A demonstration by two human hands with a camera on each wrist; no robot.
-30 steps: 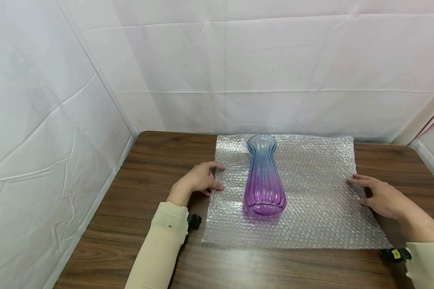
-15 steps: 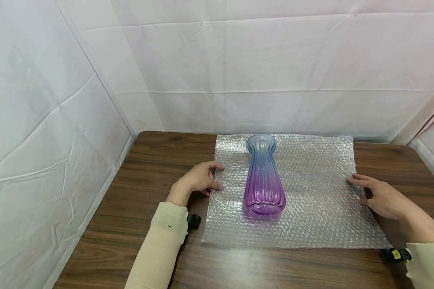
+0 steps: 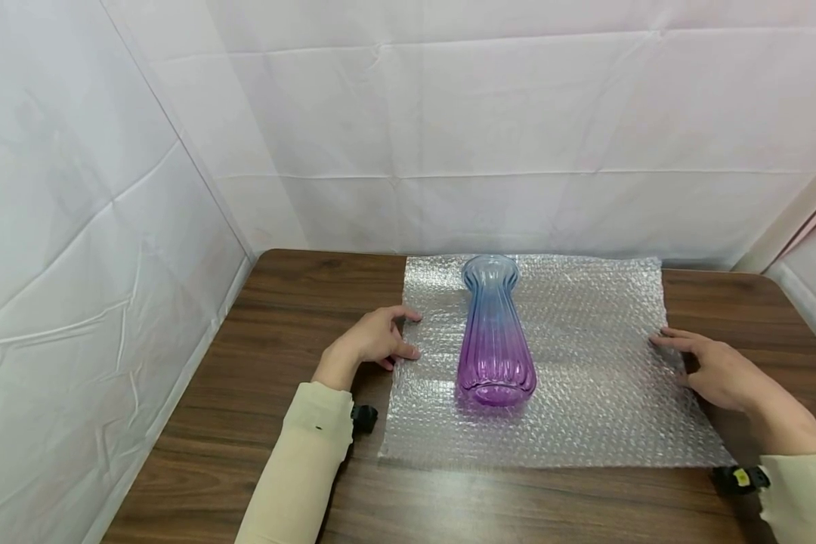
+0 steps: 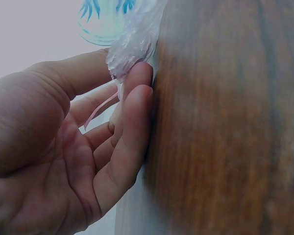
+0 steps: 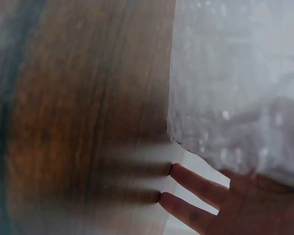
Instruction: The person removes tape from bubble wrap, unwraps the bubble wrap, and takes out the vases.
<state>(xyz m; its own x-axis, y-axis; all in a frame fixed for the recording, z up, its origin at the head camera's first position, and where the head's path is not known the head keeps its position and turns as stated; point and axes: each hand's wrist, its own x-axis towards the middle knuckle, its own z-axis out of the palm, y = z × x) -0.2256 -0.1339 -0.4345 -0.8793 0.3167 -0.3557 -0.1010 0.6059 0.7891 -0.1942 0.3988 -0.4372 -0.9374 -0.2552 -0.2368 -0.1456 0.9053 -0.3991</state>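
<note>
A ribbed glass vase (image 3: 495, 340), blue at the mouth and purple toward the base, lies on its side on a sheet of bubble wrap (image 3: 591, 378). Its base points toward the near side of the table. At the sheet's left edge, my left hand (image 3: 370, 338) pinches the wrap between thumb and fingers. My right hand (image 3: 724, 374) holds the opposite edge. In the right wrist view the wrap (image 5: 220, 78) covers part of that hand, while two fingers (image 5: 196, 188) extend with their tips at the table. Part of the vase (image 4: 100, 24) shows in the left wrist view.
Beneath everything is a brown wood-grain table (image 3: 279, 332). White cloth walls (image 3: 517, 136) stand behind it and on the left. Dark wrist cameras (image 3: 363, 418) sit beside both wrists, near the sheet's lower corners.
</note>
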